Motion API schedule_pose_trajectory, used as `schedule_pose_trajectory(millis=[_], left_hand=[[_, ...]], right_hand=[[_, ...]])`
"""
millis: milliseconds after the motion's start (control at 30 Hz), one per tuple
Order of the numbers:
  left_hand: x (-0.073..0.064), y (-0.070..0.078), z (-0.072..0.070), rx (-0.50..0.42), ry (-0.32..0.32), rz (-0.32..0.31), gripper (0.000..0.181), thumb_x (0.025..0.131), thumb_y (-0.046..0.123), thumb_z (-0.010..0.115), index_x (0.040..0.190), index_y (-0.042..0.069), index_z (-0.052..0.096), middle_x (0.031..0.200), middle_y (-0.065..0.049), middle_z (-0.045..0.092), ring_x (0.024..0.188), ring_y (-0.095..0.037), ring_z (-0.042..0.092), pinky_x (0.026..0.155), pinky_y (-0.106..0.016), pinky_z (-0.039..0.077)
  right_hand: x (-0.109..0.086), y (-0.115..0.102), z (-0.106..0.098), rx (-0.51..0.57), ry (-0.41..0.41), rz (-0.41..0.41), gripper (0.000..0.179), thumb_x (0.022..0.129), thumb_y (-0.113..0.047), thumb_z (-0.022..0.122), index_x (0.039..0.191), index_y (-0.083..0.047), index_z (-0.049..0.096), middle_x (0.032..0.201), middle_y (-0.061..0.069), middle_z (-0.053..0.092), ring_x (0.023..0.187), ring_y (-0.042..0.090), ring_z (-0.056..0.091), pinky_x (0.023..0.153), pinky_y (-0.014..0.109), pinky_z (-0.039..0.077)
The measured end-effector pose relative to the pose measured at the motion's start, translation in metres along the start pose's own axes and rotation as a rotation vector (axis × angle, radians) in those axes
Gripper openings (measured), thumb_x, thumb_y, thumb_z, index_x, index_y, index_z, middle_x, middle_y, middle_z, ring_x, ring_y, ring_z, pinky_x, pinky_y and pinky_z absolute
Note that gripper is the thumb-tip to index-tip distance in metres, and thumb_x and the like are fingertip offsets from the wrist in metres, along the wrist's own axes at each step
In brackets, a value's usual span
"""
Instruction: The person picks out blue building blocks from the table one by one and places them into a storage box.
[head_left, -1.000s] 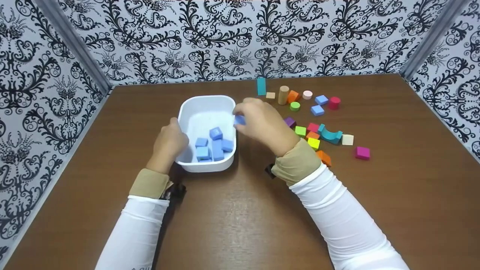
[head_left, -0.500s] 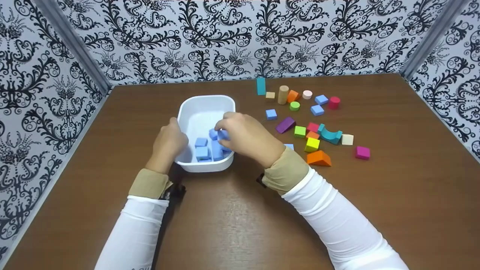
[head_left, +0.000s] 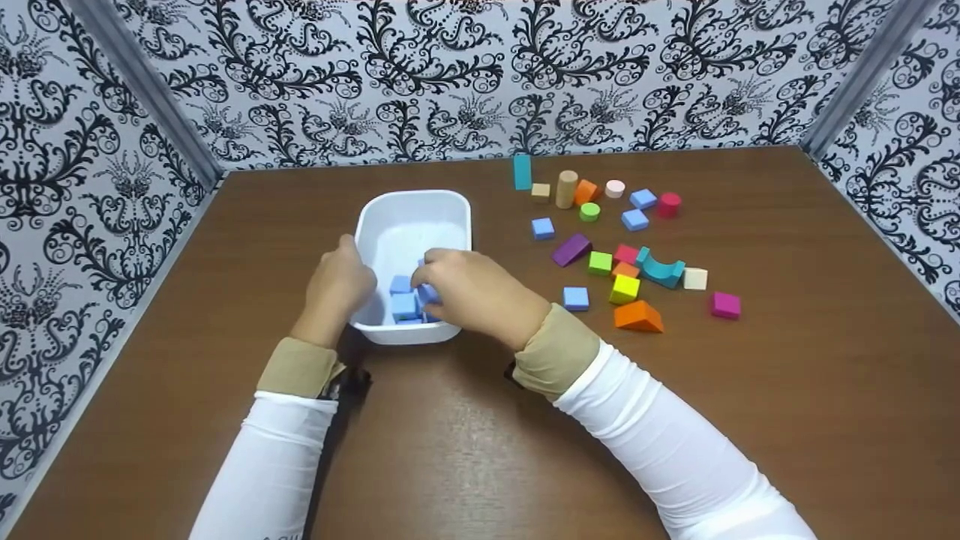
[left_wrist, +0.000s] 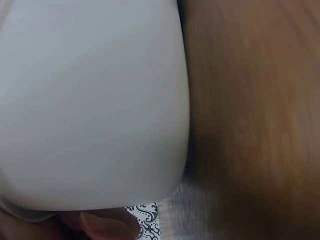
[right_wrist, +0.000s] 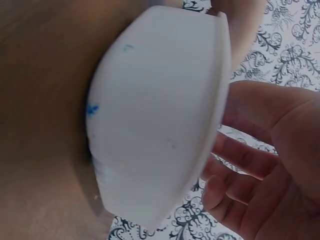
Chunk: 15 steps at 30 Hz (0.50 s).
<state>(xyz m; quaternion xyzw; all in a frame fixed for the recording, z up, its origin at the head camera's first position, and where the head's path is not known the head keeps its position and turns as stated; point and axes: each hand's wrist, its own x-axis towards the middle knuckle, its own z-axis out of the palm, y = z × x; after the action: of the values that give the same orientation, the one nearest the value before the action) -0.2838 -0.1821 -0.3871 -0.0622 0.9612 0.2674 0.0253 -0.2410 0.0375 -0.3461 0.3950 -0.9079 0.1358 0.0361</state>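
Note:
A white plastic container [head_left: 405,335] stands left of the table's middle, with several blue blocks [head_left: 405,305] in its near half. My left hand [head_left: 339,286] grips its left rim; the container's outer wall [left_wrist: 95,110] fills much of the left wrist view. Over the near right rim reaches my right hand [head_left: 484,291], pinching a blue block [head_left: 428,293] low inside the container. This hand partly covers the blocks beneath it. In the right wrist view the container's wall hides the fingertips and the held block, while the other fingers [right_wrist: 242,155] show curled behind the rim.
Loose blue blocks [head_left: 576,298] lie to the container's right. Among them are a purple block [head_left: 571,250], an orange triangular block [head_left: 638,316], a teal arch [head_left: 661,269] and a tan cylinder [head_left: 567,190]. Patterned panels [head_left: 480,82] border the table [head_left: 465,450].
My right hand has carried the blue block from over the container's right rim, leftward and nearer, down among the other blue blocks. The left hand has stayed on the rim.

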Motion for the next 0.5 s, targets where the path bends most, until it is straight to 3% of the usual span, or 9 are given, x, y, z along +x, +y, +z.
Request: schedule_pose_trajectory(millis=[500], left_hand=[[-0.0022, 0.0013, -0.0002, 0.000, -0.002, 0.005, 0.061, 0.097, 0.006, 0.042, 0.156, -0.011, 0.032, 0.138, -0.039, 0.059, 0.126, -0.050, 0.062, 0.101, -0.062, 0.052]], right_hand=[[0.0019, 0.0051, 0.0083, 0.039, -0.023, -0.021, 0.023, 0.095, -0.012, 0.078, 0.115, -0.002, 0.080, 0.101, 0.012, 0.071, 0.088, 0.026, 0.063, 0.088, 0.042, 0.056]])
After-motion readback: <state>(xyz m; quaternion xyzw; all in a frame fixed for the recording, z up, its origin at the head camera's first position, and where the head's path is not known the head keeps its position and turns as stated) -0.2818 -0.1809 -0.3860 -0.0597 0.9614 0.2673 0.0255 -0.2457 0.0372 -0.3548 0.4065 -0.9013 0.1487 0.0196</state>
